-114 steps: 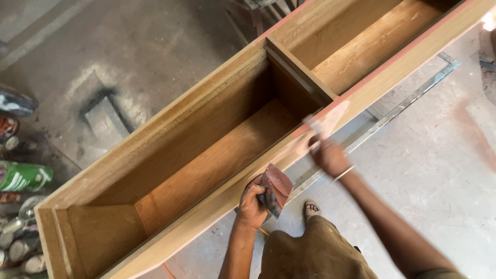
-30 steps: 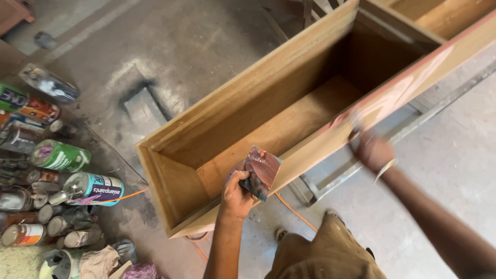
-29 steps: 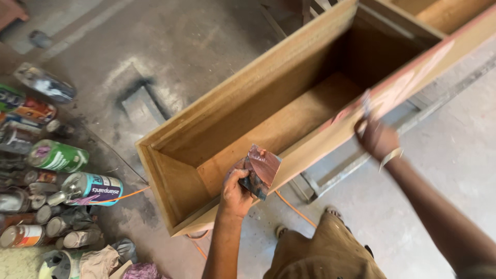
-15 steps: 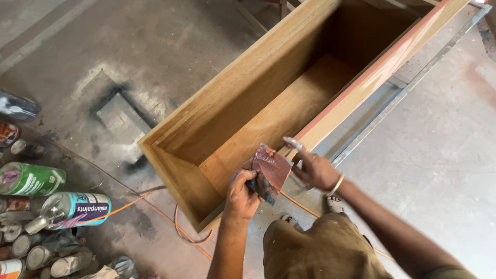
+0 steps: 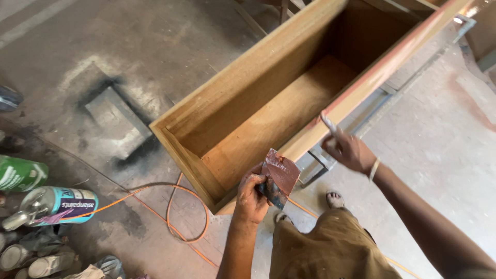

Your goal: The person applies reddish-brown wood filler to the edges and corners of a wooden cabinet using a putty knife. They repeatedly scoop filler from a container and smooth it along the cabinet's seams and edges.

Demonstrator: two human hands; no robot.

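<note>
A long open wooden box [image 5: 243, 98] lies on the concrete floor, its near rim smeared with reddish filler. My left hand [image 5: 251, 195] grips a small flat plate [image 5: 279, 175] coated with red-brown putty, held just outside the box's near corner. My right hand [image 5: 349, 150] holds a thin putty knife [image 5: 327, 123] with its blade tip at the box's front rim. My foot in a sandal [image 5: 335, 198] stands on the floor below.
An orange cable [image 5: 178, 206] loops on the floor by the box corner. Several paint cans [image 5: 57, 204] lie at the lower left. A metal frame [image 5: 398, 85] runs beside the box. A grey spray-marked rectangle [image 5: 116, 121] marks the floor.
The view has shifted along the box to its end corner. My right hand moved from the far rim toward the plate, then back up to the rim with the knife.
</note>
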